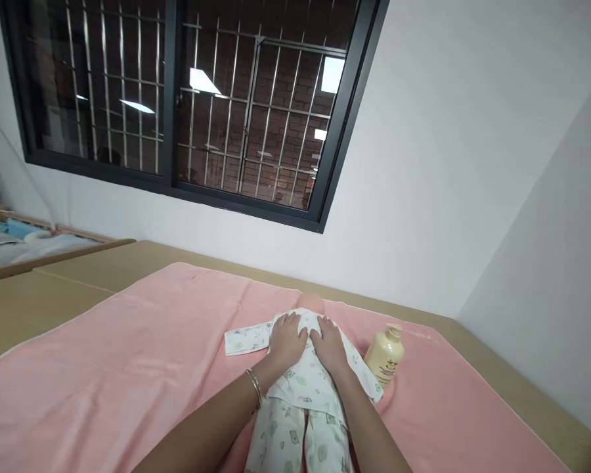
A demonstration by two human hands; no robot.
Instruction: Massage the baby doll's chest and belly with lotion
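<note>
1. My left hand [286,340] lies flat on the chest of the baby doll [303,387], palm down, fingers spread narrow and pointing away from me toward its head; it grips nothing.
2. My right hand [329,344] rests just beside it on the same chest, also flat, fingers loosely together, holding nothing. The two hands nearly touch at the thumbs.
3. The doll lies on its back on the pink towel [128,355], its head on the far side of my fingertips and its legs running back toward me between my forearms.
4. It wears a white printed suit; one sleeve [246,339] stretches flat to the left of my left hand, the other lies under my right wrist.
5. A thin bangle [254,385] sits on my left wrist.
6. A cream-coloured lotion bottle [385,355] stands on the towel to the right of my right hand, near the doll's sleeve but apart from my fingers.
7. The towel covers a tan table [44,295] below a barred window [187,98].
</note>
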